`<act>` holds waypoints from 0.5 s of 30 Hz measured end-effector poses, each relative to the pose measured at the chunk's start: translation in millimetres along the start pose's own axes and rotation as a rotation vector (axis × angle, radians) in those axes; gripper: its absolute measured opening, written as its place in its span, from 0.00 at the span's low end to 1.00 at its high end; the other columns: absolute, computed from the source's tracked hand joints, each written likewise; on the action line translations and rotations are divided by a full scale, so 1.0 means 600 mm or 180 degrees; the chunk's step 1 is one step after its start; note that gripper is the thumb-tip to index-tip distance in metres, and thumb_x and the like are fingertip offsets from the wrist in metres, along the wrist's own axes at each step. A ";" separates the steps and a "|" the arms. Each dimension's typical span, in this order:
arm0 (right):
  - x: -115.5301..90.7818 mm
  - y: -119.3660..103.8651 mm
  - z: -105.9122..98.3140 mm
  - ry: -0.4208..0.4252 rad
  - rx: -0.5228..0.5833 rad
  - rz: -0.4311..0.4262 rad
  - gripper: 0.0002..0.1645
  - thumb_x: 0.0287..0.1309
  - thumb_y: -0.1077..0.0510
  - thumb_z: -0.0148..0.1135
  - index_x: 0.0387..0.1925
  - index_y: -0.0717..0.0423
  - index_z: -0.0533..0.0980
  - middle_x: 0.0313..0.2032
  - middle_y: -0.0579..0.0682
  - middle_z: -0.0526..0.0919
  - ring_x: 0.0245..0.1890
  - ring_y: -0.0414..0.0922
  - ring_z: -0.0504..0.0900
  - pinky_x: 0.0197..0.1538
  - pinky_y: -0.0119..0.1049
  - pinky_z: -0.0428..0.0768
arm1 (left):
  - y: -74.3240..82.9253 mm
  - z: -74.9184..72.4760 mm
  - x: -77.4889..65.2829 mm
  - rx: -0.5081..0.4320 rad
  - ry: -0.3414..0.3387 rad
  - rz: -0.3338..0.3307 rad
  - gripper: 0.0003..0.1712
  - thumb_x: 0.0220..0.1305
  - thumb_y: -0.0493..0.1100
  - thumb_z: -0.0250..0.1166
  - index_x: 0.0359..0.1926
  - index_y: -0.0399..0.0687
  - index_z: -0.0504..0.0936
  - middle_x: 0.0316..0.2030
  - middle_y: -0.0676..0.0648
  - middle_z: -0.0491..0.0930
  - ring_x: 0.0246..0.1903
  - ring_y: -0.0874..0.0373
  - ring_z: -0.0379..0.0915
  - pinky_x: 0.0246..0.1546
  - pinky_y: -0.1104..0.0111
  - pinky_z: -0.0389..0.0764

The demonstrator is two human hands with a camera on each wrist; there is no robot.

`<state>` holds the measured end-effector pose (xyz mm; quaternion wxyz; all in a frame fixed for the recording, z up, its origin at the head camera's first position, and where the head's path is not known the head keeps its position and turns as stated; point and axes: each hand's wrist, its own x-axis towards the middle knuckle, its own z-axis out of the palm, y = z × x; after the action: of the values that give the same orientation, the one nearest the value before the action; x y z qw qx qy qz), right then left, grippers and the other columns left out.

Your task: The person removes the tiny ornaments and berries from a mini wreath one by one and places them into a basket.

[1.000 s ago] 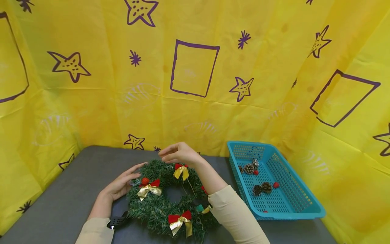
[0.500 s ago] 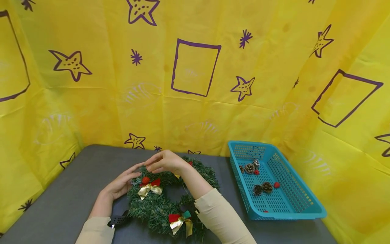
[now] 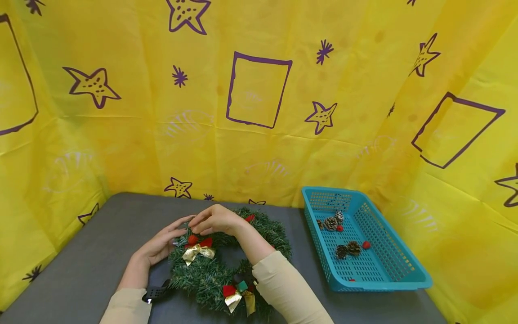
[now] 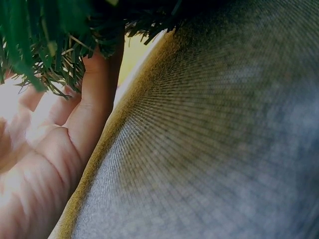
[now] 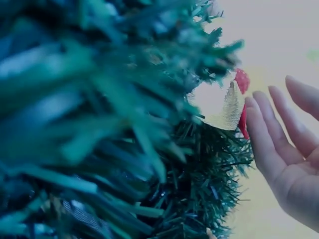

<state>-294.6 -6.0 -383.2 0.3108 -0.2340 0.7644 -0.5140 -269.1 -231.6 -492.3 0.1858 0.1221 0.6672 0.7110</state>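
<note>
A green artificial wreath [image 3: 198,279] trimmed with bows lies in front of me. At its left side my left hand [image 3: 162,240] holds the rim, and its fingertips go out of sight among the needles in the left wrist view. My right hand [image 3: 216,220] reaches over the wreath, its fingertips near a red ball [image 3: 193,239] above a gold and red bow [image 3: 199,252]. In the right wrist view its fingers [image 5: 259,132] are extended close by the bow; whether they touch it, I cannot tell. Another red and gold bow [image 3: 238,299] with a green piece sits at the wreath's front.
A turquoise basket [image 3: 384,286] stands on the right of the grey table [image 3: 101,252], with pine cones [image 3: 331,223] and small red balls [image 3: 366,245] inside. A black strap [image 3: 157,292] is by my left wrist. Yellow patterned cloth [image 3: 259,157] hangs behind.
My right hand has moved left and slightly down, from above the wreath's back to the red ball on its left side. The left hand stays in place.
</note>
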 end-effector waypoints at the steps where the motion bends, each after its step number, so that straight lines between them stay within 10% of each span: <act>1: 0.001 0.001 0.001 -0.0004 -0.0030 0.0012 0.16 0.60 0.64 0.66 0.50 0.62 0.83 0.56 0.54 0.84 0.46 0.41 0.86 0.51 0.36 0.84 | 0.000 0.000 0.000 -0.0006 -0.0006 0.0004 0.35 0.78 0.46 0.47 0.79 0.55 0.46 0.79 0.38 0.25 0.76 0.33 0.16 0.68 0.29 0.35; 15: 0.008 0.014 0.005 -0.0167 -0.0707 0.0096 0.17 0.57 0.64 0.68 0.49 0.57 0.85 0.49 0.52 0.88 0.44 0.38 0.84 0.51 0.34 0.81 | -0.001 -0.003 0.002 0.0222 -0.0022 0.0041 0.36 0.77 0.48 0.48 0.79 0.54 0.46 0.79 0.39 0.22 0.76 0.32 0.21 0.68 0.35 0.51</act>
<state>-296.0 -7.8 -393.1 0.3106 -0.2689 0.8117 -0.4151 -270.9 -232.9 -493.0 0.1791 0.1352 0.6901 0.6881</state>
